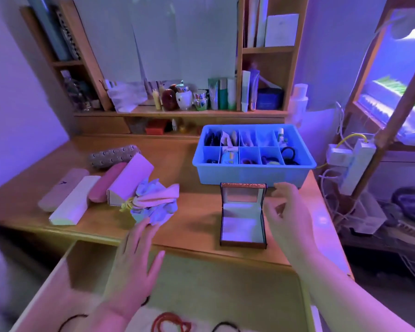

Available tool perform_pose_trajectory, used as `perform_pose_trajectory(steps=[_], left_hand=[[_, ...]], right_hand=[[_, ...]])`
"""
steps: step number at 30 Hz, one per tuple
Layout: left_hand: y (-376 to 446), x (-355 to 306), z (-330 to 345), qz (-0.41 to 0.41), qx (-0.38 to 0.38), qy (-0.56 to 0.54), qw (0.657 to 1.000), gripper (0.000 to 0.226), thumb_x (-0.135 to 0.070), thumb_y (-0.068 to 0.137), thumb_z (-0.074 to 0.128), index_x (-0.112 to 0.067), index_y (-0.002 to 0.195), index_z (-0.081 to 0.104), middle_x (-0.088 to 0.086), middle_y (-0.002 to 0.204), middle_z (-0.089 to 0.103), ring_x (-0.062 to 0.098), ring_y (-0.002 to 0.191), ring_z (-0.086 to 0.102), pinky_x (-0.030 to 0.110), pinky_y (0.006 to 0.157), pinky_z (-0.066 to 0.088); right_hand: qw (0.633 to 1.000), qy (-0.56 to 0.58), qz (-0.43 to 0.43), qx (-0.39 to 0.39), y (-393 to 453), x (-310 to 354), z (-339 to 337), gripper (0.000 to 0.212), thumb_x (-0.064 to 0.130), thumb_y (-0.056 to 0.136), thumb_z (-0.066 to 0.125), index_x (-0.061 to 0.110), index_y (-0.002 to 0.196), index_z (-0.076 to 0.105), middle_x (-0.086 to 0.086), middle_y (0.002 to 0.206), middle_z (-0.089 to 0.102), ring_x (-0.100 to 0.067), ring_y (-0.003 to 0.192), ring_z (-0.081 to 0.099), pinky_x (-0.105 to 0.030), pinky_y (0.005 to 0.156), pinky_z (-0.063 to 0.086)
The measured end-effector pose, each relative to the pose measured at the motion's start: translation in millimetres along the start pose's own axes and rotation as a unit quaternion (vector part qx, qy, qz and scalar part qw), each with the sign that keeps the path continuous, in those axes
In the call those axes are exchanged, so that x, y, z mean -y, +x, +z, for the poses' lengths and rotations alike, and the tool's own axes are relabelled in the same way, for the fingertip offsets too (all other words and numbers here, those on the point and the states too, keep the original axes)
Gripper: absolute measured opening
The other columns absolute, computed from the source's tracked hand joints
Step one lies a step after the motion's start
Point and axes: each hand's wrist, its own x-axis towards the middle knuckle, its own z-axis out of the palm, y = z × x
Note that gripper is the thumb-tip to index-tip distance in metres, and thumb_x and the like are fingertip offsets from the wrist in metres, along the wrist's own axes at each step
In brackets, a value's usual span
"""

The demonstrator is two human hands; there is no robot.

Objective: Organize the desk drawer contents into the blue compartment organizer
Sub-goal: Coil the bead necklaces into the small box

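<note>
Your left hand (135, 256) lies low in the middle of the frame with its fingers straight and spread, the fingertips touching the near edge of a crumpled cloth bundle (153, 202) tied with a yellow cord; nothing is gripped. Your right hand (289, 212) hovers right of centre, fingers loosely bent and apart, holding nothing, just beside the right wall of a small open box (243, 226) whose hinged lid stands upright. Whether a fingertip touches that box, you cannot tell.

Just beyond the box, in the upper right of the middle area, sits the blue compartment organizer (252, 174) on the wooden desk (197, 221), its cells already holding small items, among them dark hair ties at the right end.

Left of the bundle, four long cases (94, 192) lie side by side at a slant, with a patterned pouch (114, 155) behind them.

At the bottom of the frame the open drawer (225, 279) shows a red beaded loop (171, 323) and thin dark bands on a pale lining.
</note>
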Motion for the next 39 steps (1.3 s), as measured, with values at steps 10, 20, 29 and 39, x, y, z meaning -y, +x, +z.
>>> perform_pose_trajectory(steps=[10,20,29,39], left_hand=[[-130,65,-13,-0.333,0.113,-0.038,0.936,0.023,-0.001,0.080,0.065,-0.019,0.096,0.064,0.003,0.100,0.062,0.023,0.096,0.062,0.035,0.087,0.049],[-130,77,3,-0.259,0.240,0.064,0.933,0.042,-0.014,0.089,0.050,-0.017,0.131,0.049,0.001,0.134,0.045,0.019,0.121,0.045,0.025,0.104,0.033],[-116,37,26,-0.220,0.344,0.148,0.901,0.019,-0.022,0.094,0.042,-0.022,0.107,0.056,-0.002,0.117,0.053,0.019,0.109,0.045,0.031,0.091,0.039],[-110,-87,5,-0.175,0.324,-0.269,0.890,0.051,-0.028,0.083,0.064,-0.042,0.128,0.044,-0.028,0.126,0.044,-0.008,0.120,0.039,0.014,0.105,0.027]], right_hand=[[0.910,-0.191,-0.089,0.357,-159,-48,40,0.012,0.026,0.083,0.061,0.034,0.091,0.058,0.020,0.092,0.055,0.000,0.070,0.053,-0.012,0.061,0.038],[0.849,-0.333,0.025,0.408,-189,-73,57,0.023,0.012,0.087,0.041,0.029,0.102,0.046,0.006,0.108,0.040,-0.015,0.087,0.059,-0.023,0.063,0.035],[0.907,-0.066,0.176,0.377,-178,-55,32,0.023,0.011,0.094,0.051,0.019,0.072,0.050,-0.001,0.066,0.060,-0.017,0.066,0.056,-0.020,0.055,0.036],[0.886,0.081,0.179,0.421,-168,15,2,0.020,0.016,0.096,0.049,0.016,0.077,0.054,0.006,0.052,0.049,-0.011,0.050,0.046,-0.017,0.053,0.037]])
